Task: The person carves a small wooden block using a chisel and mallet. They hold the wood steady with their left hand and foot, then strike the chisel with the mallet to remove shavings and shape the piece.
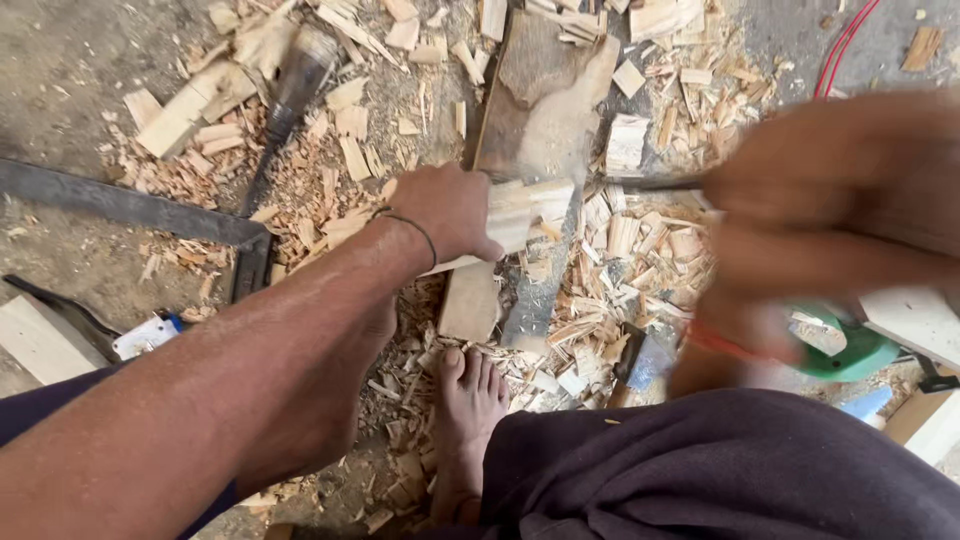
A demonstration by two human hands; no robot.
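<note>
My left hand (pixel 450 210), with a thin black band on the wrist, grips a pale wooden piece (pixel 522 212) and presses it against a worn wooden block (pixel 540 100) lying on the ground. Raised close to the camera and blurred by motion is my right hand (pixel 830 200), its fingers closed. A thin dark tool (pixel 655 183) sticks out of it to the left, its tip just right of the pale piece. My bare foot (pixel 470 400) rests on the near end of a plank (pixel 470 300) below the left hand.
Wood chips (pixel 620 260) cover the ground around the block. A dark metal square (pixel 130 208) lies at the left, with a dark-handled tool (pixel 290 90) above it. A green power tool (pixel 850 352) and pale boards (pixel 920 320) sit at the right; a red cable (pixel 845 40) runs at the top right.
</note>
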